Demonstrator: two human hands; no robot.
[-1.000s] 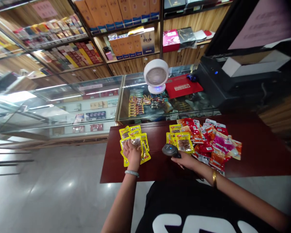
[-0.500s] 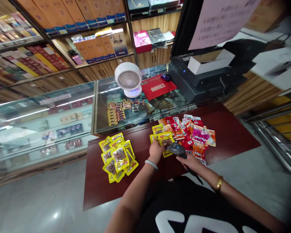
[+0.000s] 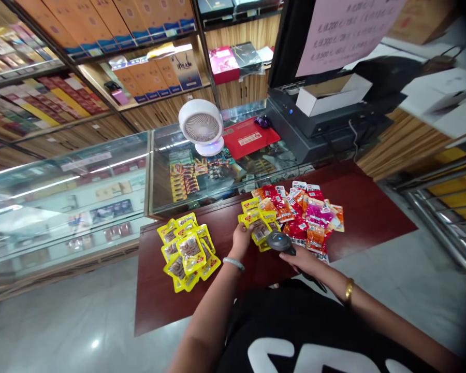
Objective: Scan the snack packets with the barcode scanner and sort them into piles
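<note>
My left hand (image 3: 241, 241) is closed on the edge of a yellow-bordered snack packet (image 3: 260, 230), which is tilted over a few similar yellow packets on the dark red counter. My right hand (image 3: 301, 257) grips a black barcode scanner (image 3: 278, 241), its head close to the held packet's right side. Left of my hands lies a loose pile of yellow snack packets (image 3: 191, 252). Beyond the scanner is a heap of red, orange and pink snack packets (image 3: 319, 213).
A glass display case (image 3: 163, 199) runs behind the dark red counter (image 3: 155, 305), with a white fan (image 3: 202, 124) and a red mat (image 3: 250, 139) on top. A black cash-register unit (image 3: 314, 129) stands at the back right. Shelves of boxes line the wall.
My left hand has drawn slightly left, and the packet in it now shows more fully, turned at an angle. The scanner in my right hand has shifted a little left.
</note>
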